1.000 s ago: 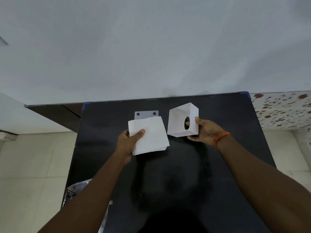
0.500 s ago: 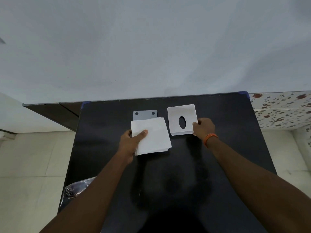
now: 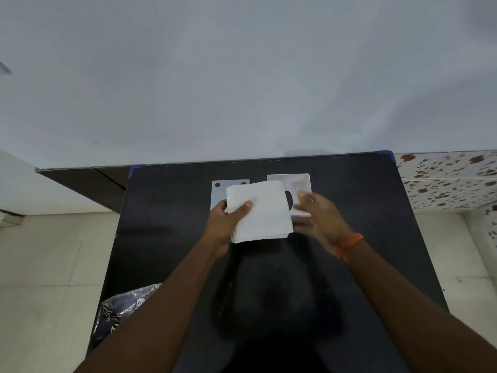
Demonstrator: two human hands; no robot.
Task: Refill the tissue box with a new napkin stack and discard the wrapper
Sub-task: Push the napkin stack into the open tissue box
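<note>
Napkin stack [image 3: 259, 212] shifted right since the earlier frame, now overlapping the tissue box [image 3: 298, 184], stack flat and tilted slightly, left hand [image 3: 226, 224] pinching its left edge, right hand [image 3: 320, 219] blurred beside box, grip unclear, box open side up, contents hidden, grey plate [image 3: 219, 189] left of box, crumpled wrapper [image 3: 121, 310] well nearer than box.

A: The napkin stack [image 3: 259, 212] looks like soft matt paper, a little rough on top. And the table [image 3: 166, 211]?

B: Smooth black surface, with a dull sheen. The tissue box [image 3: 301, 184] seems smooth white plastic, the flat plate [image 3: 219, 192] smooth and matt, pale grey with 2 holes.

A: The wrapper [image 3: 121, 310] is glossy, crinkled plastic film. The wristband [image 3: 351, 242] looks like orange thread.
</note>
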